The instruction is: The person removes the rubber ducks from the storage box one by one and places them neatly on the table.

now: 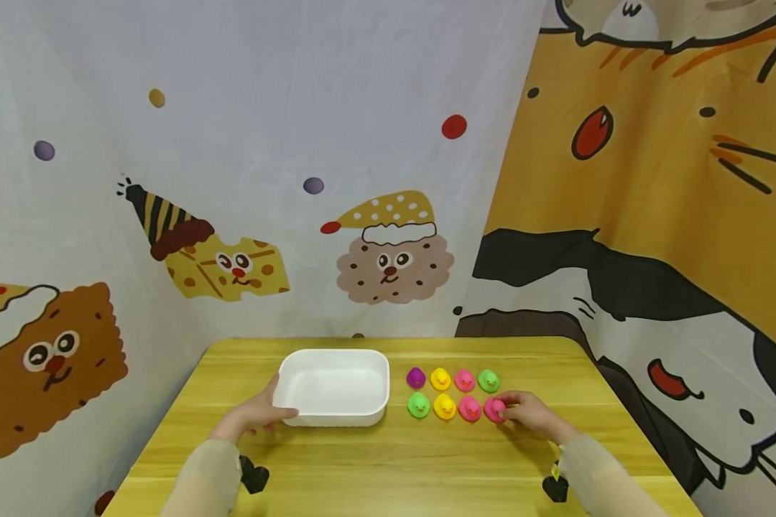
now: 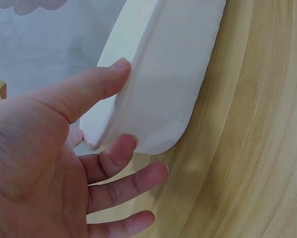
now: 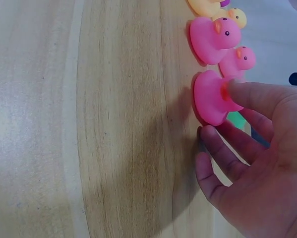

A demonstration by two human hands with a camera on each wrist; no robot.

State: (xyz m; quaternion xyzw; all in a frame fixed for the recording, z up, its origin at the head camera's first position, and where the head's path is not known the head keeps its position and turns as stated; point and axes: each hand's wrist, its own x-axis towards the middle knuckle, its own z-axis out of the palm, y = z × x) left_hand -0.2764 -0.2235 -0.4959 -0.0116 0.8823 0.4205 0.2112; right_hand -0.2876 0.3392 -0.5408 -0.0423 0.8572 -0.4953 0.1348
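Note:
My left hand (image 1: 261, 413) rests at the near left corner of a white rectangular tub (image 1: 388, 384). In the left wrist view its straight thumb touches the tub's rim, while the other fingers spread loosely beside the corner. To the right, my right hand (image 1: 530, 413) pinches a pink rubber duck (image 3: 207, 99) at the right end of the front row. The thumb covers its face in the right wrist view, and its base is at the tabletop. Left of it sits another pink duck (image 1: 470, 408), with a green duck (image 1: 488, 380) behind.
The front row also has a yellow duck (image 1: 445, 407) and a green duck (image 1: 418, 405). Behind are a purple duck (image 1: 416, 378), a yellow duck (image 1: 440, 378) and a pink duck (image 1: 465, 380). Wooden tabletop (image 1: 388, 474) surrounds everything, with a printed cloth (image 1: 388, 93) behind.

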